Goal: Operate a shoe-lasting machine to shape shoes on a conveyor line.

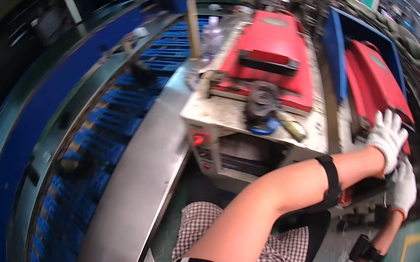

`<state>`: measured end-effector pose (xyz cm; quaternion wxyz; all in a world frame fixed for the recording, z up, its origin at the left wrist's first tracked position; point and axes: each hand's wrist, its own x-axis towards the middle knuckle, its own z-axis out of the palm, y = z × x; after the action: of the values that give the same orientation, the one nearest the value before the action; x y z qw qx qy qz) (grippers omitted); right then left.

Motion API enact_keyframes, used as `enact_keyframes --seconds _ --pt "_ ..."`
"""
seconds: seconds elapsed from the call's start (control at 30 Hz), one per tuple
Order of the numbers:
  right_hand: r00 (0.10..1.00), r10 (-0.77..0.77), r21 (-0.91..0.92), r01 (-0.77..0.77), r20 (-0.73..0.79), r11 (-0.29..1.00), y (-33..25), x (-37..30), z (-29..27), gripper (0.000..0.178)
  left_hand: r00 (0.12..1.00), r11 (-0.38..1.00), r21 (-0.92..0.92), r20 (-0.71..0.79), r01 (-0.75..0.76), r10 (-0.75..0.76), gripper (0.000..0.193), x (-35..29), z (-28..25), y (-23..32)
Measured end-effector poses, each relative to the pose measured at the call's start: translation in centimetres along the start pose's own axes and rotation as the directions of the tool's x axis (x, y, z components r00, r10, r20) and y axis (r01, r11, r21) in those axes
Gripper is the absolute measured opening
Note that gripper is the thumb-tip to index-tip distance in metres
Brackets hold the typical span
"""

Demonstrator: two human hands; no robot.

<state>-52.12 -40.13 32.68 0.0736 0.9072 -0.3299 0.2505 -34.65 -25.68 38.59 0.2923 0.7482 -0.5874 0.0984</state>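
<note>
Both of my hands wear white knit gloves and reach far to the right. My left hand (389,138) has its fingers stretched out and apart, at the near end of a red metal cover (373,71) that sits in a blue-sided housing (336,52). Whether its fingers touch the cover I cannot tell. Just below it is my right hand (403,189), an orange cuff at its wrist. Its fingers point up toward the left hand and the cover's lower edge. They are partly hidden, so I cannot make out what they hold.
A cream machine (200,107) with another red cover (273,41) and a red button (198,139) stands before me. On it are a black round part (262,99) and a clear bottle (213,35). At left, a steel ledge (127,201) borders a blue-slatted conveyor (106,115).
</note>
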Motion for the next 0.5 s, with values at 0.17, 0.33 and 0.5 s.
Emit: enact_keyframes --seconds 0.17,0.33,0.5 --pt "0.960 0.202 0.440 -0.270 0.196 0.856 -9.5 -4.0 -6.4 0.048 0.993 0.943 0.312 0.065 -0.117 0.102 0.047 2.1 0.1 0.1" --pt "0.965 0.074 0.666 -0.228 0.252 0.711 -7.2 -1.9 -8.5 0.028 0.953 0.901 0.357 -0.082 -0.246 0.293 0.039 5.5 -0.2 -2.1" --pt "0.995 -0.073 0.418 0.040 0.062 0.908 -1.8 5.8 -6.5 0.033 0.926 0.847 0.477 -0.156 -0.234 0.343 0.039 8.9 -2.6 -3.6"
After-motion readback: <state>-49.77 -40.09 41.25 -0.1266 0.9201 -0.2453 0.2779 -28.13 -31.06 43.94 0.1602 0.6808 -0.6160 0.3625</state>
